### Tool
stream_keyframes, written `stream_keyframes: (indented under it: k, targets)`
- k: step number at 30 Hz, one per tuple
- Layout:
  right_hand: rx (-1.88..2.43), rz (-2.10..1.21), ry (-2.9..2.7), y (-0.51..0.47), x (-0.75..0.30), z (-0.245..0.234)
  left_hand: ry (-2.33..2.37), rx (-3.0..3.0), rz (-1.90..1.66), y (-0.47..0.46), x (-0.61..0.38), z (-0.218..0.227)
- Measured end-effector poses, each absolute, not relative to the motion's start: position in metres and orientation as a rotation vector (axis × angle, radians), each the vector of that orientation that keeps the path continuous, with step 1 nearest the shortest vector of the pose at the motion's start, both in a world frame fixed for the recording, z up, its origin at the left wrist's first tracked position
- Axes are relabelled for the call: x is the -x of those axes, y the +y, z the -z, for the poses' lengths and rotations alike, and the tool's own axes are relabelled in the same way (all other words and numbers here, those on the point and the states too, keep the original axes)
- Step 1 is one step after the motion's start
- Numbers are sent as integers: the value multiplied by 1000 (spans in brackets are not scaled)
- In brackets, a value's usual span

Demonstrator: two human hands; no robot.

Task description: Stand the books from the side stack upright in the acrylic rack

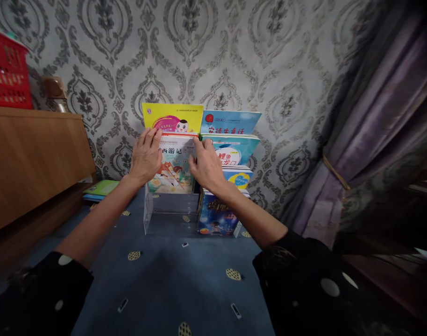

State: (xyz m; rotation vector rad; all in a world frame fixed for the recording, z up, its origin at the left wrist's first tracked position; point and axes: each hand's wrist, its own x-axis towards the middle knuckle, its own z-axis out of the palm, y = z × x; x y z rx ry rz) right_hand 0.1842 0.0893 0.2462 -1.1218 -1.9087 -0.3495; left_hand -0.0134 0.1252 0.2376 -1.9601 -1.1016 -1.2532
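Note:
A clear tiered rack stands on the blue carpet against the wall, filled with children's books. My left hand grips the left edge of a pale illustrated book in the left column's second tier. My right hand holds the same book's right edge, fingers curled over its top corner. Behind it stands a yellow book. The right column holds a blue book, a light blue one, another blue one and a dark starry book at the front.
A wooden cabinet runs along the left, with a red basket on top. Green and blue books lie on the floor beside it. A purple curtain with a tieback hangs at the right. Patterned wallpaper is behind.

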Motion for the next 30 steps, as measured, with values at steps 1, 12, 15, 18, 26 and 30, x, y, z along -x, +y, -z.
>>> stream_keyframes:
  k: [1,12,15,18,26,30]
  targets:
    - [1108,341,-1911,89,-185,-245,-1101,1975,1234,125,15,-239]
    - [706,39,-2014,22,-191,-167,-1324,2036,1020,115,92,-213]
    - [690,-208,-2167,-9,-189,-107,-1875,1980,641,121,122,-164]
    - [769,-423,-2263,-30,-190,-51,-2133,1913,471,130,146,-116]
    - [902,-774,-2122,-37,-193,-9,-2316,1819,274,162,179,-68]
    - [889,-809,-2090,-34,-197,-6,-2337,1865,188,178,188,-63]
